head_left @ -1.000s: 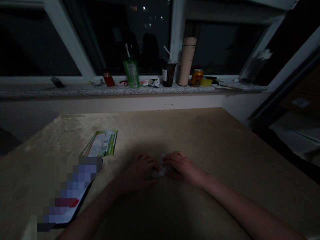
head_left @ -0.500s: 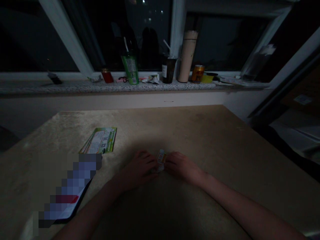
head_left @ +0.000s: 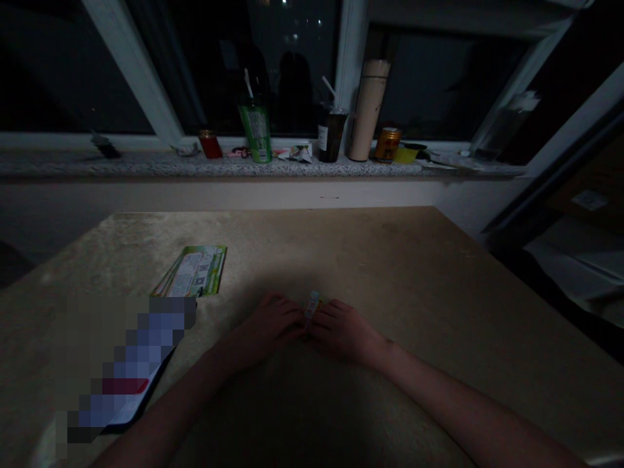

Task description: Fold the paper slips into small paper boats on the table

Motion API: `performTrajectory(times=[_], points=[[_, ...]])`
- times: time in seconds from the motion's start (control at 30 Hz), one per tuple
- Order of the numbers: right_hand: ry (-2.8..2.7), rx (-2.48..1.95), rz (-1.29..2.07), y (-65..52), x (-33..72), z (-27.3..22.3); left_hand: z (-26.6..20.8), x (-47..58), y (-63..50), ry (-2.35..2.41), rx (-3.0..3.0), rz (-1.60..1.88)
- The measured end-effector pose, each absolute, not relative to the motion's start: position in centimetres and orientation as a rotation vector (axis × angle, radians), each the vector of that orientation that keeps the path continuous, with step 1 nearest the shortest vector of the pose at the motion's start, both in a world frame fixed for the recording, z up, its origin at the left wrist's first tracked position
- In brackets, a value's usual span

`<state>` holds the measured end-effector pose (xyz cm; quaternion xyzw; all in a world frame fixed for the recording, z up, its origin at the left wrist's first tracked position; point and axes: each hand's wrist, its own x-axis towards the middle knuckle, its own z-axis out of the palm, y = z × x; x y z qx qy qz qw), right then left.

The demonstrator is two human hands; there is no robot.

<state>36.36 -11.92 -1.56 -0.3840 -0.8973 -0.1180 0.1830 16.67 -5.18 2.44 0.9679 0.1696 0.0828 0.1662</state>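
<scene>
A small printed piece of paper or wrapper (head_left: 312,305), whitish with red and yellow marks, lies low over the table between my hands. On its left edge, the fingers of my left hand (head_left: 273,322) are bent and closed. From the other side my right hand (head_left: 341,328) grips it, its fingers covering the lower right part. The two hands' fingertips almost meet. Dim light and the fingers hide the lower end of the piece and the thumbs.
Several green printed cards (head_left: 197,270) lie fanned on the table (head_left: 390,260), with a blurred-out phone (head_left: 131,377) beside my left forearm. On the window sill (head_left: 292,170) stand a green cup (head_left: 257,133), a dark cup (head_left: 331,133), a beige flask (head_left: 368,110) and an orange can (head_left: 387,144).
My right hand has moved slightly left and closer to my left hand, covering more of the printed piece. That piece now looks narrower. The view has shifted a little.
</scene>
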Motion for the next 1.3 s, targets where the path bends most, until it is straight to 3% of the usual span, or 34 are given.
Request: performTrajectory(times=[0.2,0.43,0.57,1.3], points=[[-2.476,-1.139,-0.18,-11.8,36.0,-1.5,2.6,16.5,-5.1,0.502,2.687,0.24],[-2.247,-1.177,0.388,-11.4,36.0,-1.2,2.3,16.2,-5.2,0.542,2.657,0.278],[-2.167,-1.205,0.552,-11.1,35.9,-1.1,2.2,16.1,-5.2,0.565,2.649,0.292],[-2.141,-1.431,0.693,-10.5,34.8,0.1,1.7,16.4,-5.2,0.716,2.564,0.203]])
